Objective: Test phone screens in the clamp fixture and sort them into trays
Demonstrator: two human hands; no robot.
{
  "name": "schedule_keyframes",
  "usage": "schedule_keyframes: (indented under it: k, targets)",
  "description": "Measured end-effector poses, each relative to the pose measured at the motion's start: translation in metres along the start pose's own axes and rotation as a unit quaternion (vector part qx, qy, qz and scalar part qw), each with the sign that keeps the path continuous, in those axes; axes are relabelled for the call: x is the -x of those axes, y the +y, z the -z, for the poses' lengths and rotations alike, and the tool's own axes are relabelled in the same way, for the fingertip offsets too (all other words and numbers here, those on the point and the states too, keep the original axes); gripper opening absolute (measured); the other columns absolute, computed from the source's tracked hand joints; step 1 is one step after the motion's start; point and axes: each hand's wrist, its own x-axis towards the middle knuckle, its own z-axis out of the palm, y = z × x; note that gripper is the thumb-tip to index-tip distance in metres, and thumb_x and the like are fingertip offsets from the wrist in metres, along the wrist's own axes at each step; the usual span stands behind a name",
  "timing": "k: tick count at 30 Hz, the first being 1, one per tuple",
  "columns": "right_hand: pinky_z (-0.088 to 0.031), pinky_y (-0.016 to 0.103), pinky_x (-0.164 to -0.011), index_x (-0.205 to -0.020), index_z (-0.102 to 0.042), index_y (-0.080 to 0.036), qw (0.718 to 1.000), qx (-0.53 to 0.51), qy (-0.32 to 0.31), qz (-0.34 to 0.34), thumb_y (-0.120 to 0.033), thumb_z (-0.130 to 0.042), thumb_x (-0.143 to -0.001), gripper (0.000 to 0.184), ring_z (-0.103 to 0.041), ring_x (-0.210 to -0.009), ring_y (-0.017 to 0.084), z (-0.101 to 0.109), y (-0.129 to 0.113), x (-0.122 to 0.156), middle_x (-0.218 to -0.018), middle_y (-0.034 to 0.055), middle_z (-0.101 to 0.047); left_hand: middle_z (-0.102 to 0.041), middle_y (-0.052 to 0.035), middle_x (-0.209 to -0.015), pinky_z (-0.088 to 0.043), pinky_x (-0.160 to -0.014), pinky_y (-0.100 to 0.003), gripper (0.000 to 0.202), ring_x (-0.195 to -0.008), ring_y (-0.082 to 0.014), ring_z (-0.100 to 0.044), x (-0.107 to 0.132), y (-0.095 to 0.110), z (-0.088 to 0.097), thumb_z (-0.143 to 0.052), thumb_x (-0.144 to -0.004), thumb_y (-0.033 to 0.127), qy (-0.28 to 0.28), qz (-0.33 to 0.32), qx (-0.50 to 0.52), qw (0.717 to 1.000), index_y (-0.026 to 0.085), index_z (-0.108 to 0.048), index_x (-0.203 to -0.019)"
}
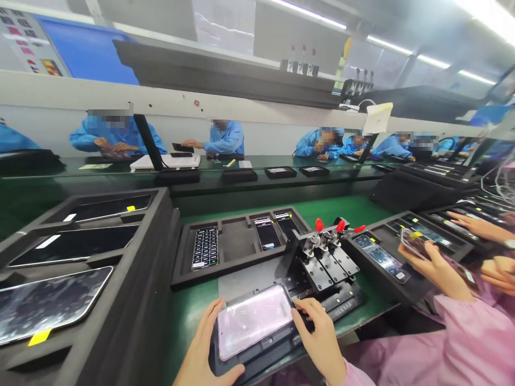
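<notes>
A smartphone with a pale pinkish, glossy face lies over a black jig in front of me. My left hand is at its left end, fingers stretched along the edge and thumb spread out below. At the other end, my right hand has thumb and forefinger closed in at the phone's right corner. Just behind that hand stands a black clamp fixture with metal plates and red-tipped levers. Beyond the jig, a black foam tray holds several phones, one with a grid on its screen.
Stacked foam trays with large dark-screened phones rise at my left. On the right, a co-worker's hand holds a phone above another tray. People in blue sit along the far bench. Green mat covers the table.
</notes>
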Motion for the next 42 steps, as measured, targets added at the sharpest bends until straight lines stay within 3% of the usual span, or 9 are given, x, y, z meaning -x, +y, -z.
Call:
schedule_keyframes:
  k: [4, 10, 16, 24, 30, 35, 39, 42]
  targets:
    - [-0.047, 0.033, -0.079, -0.097, -0.061, -0.020, 1.000, 0.015, 0.002, 0.011, -0.032, -0.044, -0.089, 0.023, -0.055, -0.084, 0.018, -0.009, -0.012, -0.028, -0.088, 0.0063, -0.056, -0.029, -0.0097, -0.143, -0.031, -0.102, -0.049, 0.089, -0.128, -0.0329, -0.032, -0.001, 0.002, 0.000, -0.069, -0.060, 0.032, 0.005, -0.021, -0.004, 1.000, 0.026, -0.025, -0.137]
    - [-0.044, 0.031, -0.071, -0.070, -0.058, -0.019, 0.996, 0.089, -0.003, 0.027, -0.024, -0.051, -0.084, 0.017, -0.051, -0.075, 0.018, -0.025, -0.020, -0.054, -0.074, 0.0035, -0.054, -0.028, -0.0105, -0.143, -0.030, -0.103, -0.050, 0.090, -0.129, -0.0324, -0.031, -0.001, -0.003, 0.001, -0.069, -0.061, 0.029, -0.002, -0.022, -0.005, 1.000, 0.027, -0.021, -0.138]
    - [-0.040, 0.030, -0.067, -0.066, -0.049, -0.019, 0.984, 0.168, -0.028, 0.050, -0.020, -0.047, -0.086, 0.021, -0.049, -0.073, 0.017, -0.019, -0.022, -0.059, -0.072, 0.0020, -0.051, -0.027, -0.0068, -0.145, -0.033, -0.101, -0.049, 0.085, -0.128, -0.0330, -0.033, -0.001, 0.003, -0.002, -0.067, -0.064, 0.033, -0.007, -0.014, -0.009, 1.000, 0.030, -0.025, -0.137]
    - [-0.044, 0.031, -0.072, -0.090, -0.054, -0.016, 0.985, 0.167, -0.006, 0.040, -0.025, -0.039, -0.091, 0.017, -0.053, -0.078, 0.019, -0.015, -0.019, -0.056, -0.086, 0.0065, -0.048, -0.028, -0.0058, -0.144, -0.030, -0.103, -0.049, 0.083, -0.129, -0.0332, -0.031, -0.008, 0.026, -0.019, -0.066, -0.063, 0.031, 0.011, 0.002, 0.032, 0.999, 0.030, -0.028, -0.136]
    - [-0.044, 0.029, -0.066, -0.073, -0.052, -0.016, 0.975, 0.219, -0.019, 0.013, -0.017, -0.039, -0.090, 0.021, -0.053, -0.065, 0.015, -0.020, -0.013, -0.056, -0.078, 0.0044, -0.046, -0.027, -0.0057, -0.145, -0.028, -0.104, -0.049, 0.083, -0.129, -0.0330, -0.031, -0.009, 0.021, -0.021, -0.066, -0.063, 0.032, 0.014, -0.010, 0.021, 1.000, 0.030, -0.027, -0.136]
    - [-0.042, 0.027, -0.064, -0.065, -0.048, -0.017, 0.979, 0.205, -0.014, 0.022, -0.016, -0.037, -0.089, 0.026, -0.051, -0.062, 0.013, -0.017, -0.009, -0.059, -0.074, 0.0029, -0.045, -0.024, -0.0069, -0.146, -0.028, -0.104, -0.050, 0.084, -0.130, -0.0325, -0.028, -0.008, 0.019, -0.018, -0.065, -0.065, 0.031, 0.000, -0.017, 0.006, 1.000, 0.029, -0.023, -0.138]
    - [-0.041, 0.025, -0.064, -0.066, -0.048, -0.017, 0.991, 0.128, -0.022, 0.038, -0.014, -0.038, -0.088, 0.024, -0.050, -0.064, 0.012, -0.011, -0.032, -0.059, -0.073, 0.0017, -0.047, -0.022, -0.0082, -0.146, -0.031, -0.103, -0.048, 0.084, -0.130, -0.0321, -0.028, -0.010, 0.020, -0.019, -0.064, -0.067, 0.032, -0.016, -0.022, -0.019, 0.999, 0.027, -0.020, -0.138]
    - [-0.040, 0.021, -0.064, -0.066, -0.052, -0.017, 0.993, 0.025, -0.094, 0.062, -0.013, -0.050, -0.083, 0.017, -0.051, -0.067, 0.010, -0.009, -0.070, -0.053, -0.070, -0.0015, -0.050, -0.022, -0.0107, -0.146, -0.026, -0.103, -0.055, 0.086, -0.131, -0.0330, -0.027, -0.015, 0.027, -0.029, -0.063, -0.070, 0.033, -0.034, -0.043, -0.061, 0.997, 0.028, -0.013, -0.140]
